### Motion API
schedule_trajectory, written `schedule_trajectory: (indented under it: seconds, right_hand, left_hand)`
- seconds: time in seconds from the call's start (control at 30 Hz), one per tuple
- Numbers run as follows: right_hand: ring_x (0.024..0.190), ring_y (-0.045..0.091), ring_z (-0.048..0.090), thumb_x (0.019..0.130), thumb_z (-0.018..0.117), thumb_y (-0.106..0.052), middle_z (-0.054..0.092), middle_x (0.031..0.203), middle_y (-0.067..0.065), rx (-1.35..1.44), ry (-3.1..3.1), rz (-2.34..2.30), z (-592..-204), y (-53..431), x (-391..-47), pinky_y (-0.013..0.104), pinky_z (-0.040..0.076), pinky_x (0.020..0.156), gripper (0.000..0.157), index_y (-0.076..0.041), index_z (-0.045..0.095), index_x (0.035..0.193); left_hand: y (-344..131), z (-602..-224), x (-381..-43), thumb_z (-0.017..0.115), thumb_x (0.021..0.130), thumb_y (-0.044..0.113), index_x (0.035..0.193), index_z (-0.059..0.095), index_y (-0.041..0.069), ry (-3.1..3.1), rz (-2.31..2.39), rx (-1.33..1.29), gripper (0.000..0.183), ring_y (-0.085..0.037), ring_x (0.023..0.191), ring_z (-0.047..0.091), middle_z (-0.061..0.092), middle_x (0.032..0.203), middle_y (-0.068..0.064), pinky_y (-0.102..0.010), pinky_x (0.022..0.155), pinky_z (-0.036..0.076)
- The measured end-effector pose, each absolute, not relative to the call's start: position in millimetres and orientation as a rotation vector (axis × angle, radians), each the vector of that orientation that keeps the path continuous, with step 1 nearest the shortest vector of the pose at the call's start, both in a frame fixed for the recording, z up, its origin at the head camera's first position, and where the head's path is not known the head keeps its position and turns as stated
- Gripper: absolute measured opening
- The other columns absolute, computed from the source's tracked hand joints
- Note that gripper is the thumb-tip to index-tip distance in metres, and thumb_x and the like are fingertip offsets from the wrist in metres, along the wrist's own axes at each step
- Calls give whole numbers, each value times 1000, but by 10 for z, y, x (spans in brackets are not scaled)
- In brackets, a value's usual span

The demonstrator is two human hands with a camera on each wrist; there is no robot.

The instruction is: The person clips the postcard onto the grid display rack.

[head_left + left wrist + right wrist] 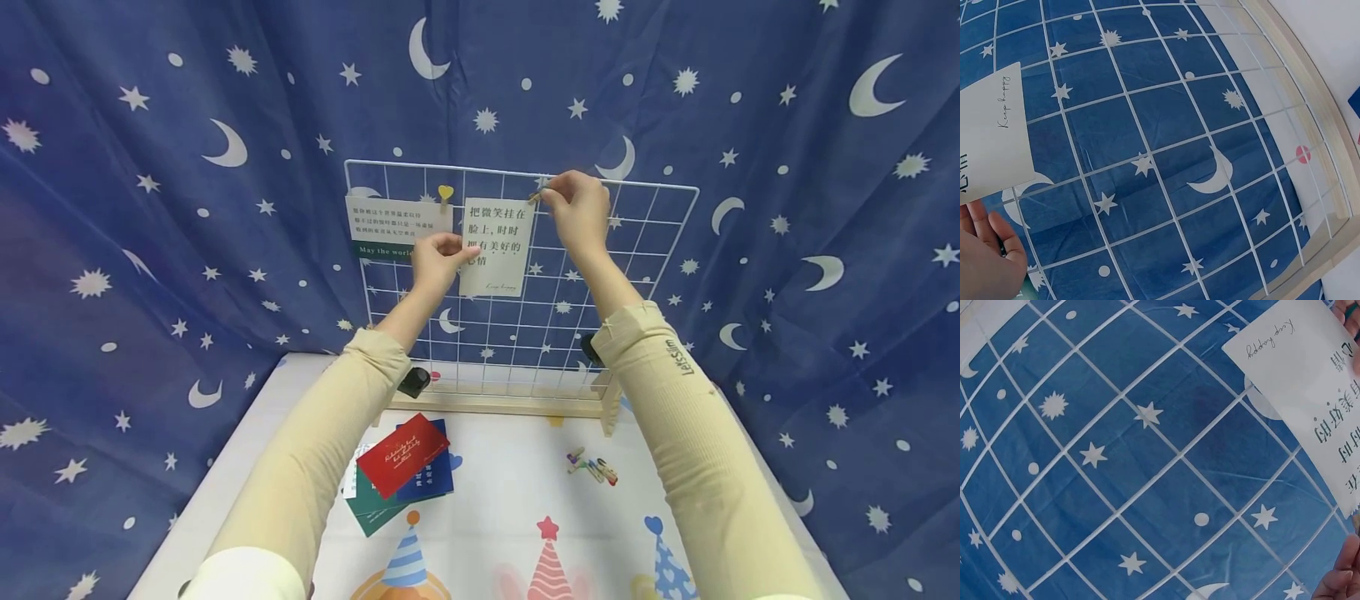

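A white card (pixel 495 279) with dark printed characters lies upright against a white wire grid (pixel 555 333). My left hand (pixel 435 262) pinches its left edge, thumb on the front. At the card's top right corner, my right hand (pixel 581 208) pinches a small wooden clothespin (pixel 535 197) between thumb and fingertips. Left of this card, a white and green card (pixel 390 218) hangs on the grid under a clothespin with a yellow heart (pixel 446 193); my left hand covers its lower right corner. In the right wrist view the white card (pixel 1291 369) shows "Keep happy" near one end.
The grid stands in a wooden base (pixel 495 404) on a white patterned tablecloth (pixel 510 508). A red card (pixel 403 454) tops a loose pile of cards at the front left. Several coloured clothespins (pixel 592 468) lie at the right. A blue star-and-moon curtain (pixel 525 50) hangs behind.
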State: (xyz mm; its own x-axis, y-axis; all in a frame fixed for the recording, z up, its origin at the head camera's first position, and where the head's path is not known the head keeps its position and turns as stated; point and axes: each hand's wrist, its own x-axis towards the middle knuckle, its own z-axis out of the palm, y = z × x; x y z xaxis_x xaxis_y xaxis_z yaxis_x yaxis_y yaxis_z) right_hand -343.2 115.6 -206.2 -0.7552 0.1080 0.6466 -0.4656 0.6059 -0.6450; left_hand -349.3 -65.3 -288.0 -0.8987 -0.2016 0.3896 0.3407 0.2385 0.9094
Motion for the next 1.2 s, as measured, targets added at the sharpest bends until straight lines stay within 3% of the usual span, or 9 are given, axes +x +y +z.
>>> schedule_trajectory:
  seconds: [0.23,0.47,0.77,1.03,1.2]
  right_hand:
    - [86,27,68,90,61,-9,70,100,18,266,-2197,1071,-2049,1152,-3445,27,56,75,17,3,66,102]
    - [78,25,68,90,61,-8,71,97,20,232,-2130,1157,-2104,1249,-3456,16,53,67,17,4,67,100]
    - [55,-7,53,88,62,-4,70,94,23,205,-2070,1259,-2089,1321,-3476,13,53,65,15,7,67,98]
    - [51,-6,54,88,63,-4,69,97,24,164,-2095,1356,-2056,1291,-3505,17,55,68,17,7,66,101]
    - [50,-6,54,89,62,-6,69,98,24,145,-2094,1393,-2055,1277,-3520,12,51,58,19,6,65,103]
  left_hand:
    - [-636,-2908,-3498,77,77,12,97,68,-5,-2084,-1696,-92,27,-5,70,55,70,95,-22,-15,65,48]
    - [-620,-2892,-3496,76,78,13,97,68,-4,-2082,-1692,-133,27,-11,76,60,70,96,-21,-18,70,52]
    - [-588,-2851,-3513,75,79,13,101,67,-5,-2109,-1711,-164,30,-21,87,63,69,102,-21,-22,76,53]
    - [-561,-2810,-3544,75,79,13,105,66,-4,-2102,-1788,-129,32,-26,98,63,68,106,-20,-27,85,54]
    - [-552,-2792,-3534,75,79,14,105,67,-4,-2105,-1816,-82,32,-24,96,63,68,106,-19,-26,84,54]
